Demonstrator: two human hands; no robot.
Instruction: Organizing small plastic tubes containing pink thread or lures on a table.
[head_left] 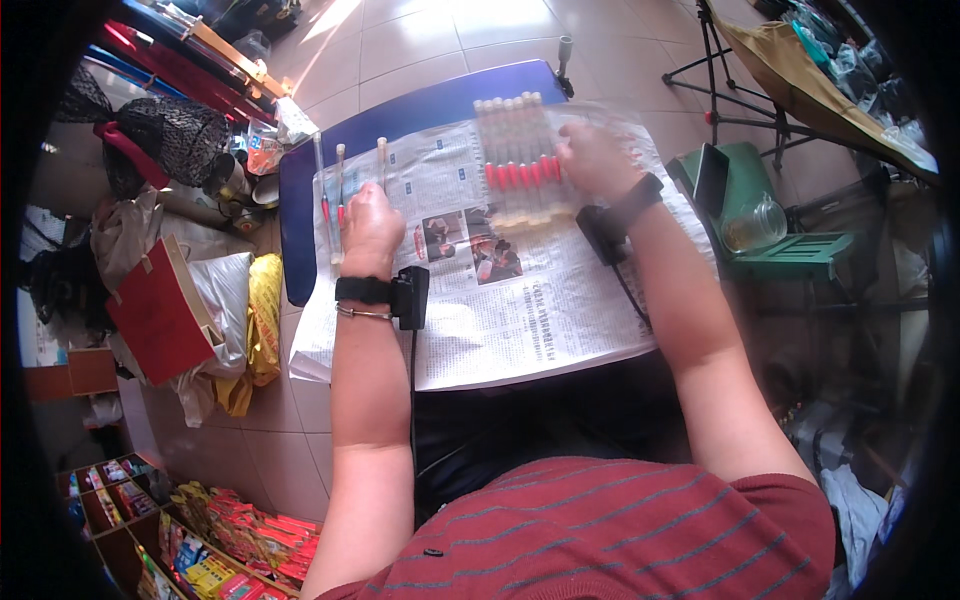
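My left hand [372, 222] is closed over the left part of the newspaper [450, 345]. A clear capped tube [381, 160] stands up out of its fingers. Just left of it lie more slim clear tubes [340, 170], with red and dark slender pieces inside. My right hand [597, 163] is at the right edge of a row of several clear tubes [515, 130] with pale ends and red parts [522, 173] lined up across their middle. Motion smears this hand, so its fingers do not show clearly.
The newspaper covers a blue table [430, 98]. At right are a green chair [790, 256] with a clear jar [752, 225] and dark phone [711, 175], and a black tripod [735, 95]. Bags and a red box [160, 308] crowd the left; packets fill compartments [190, 545] below.
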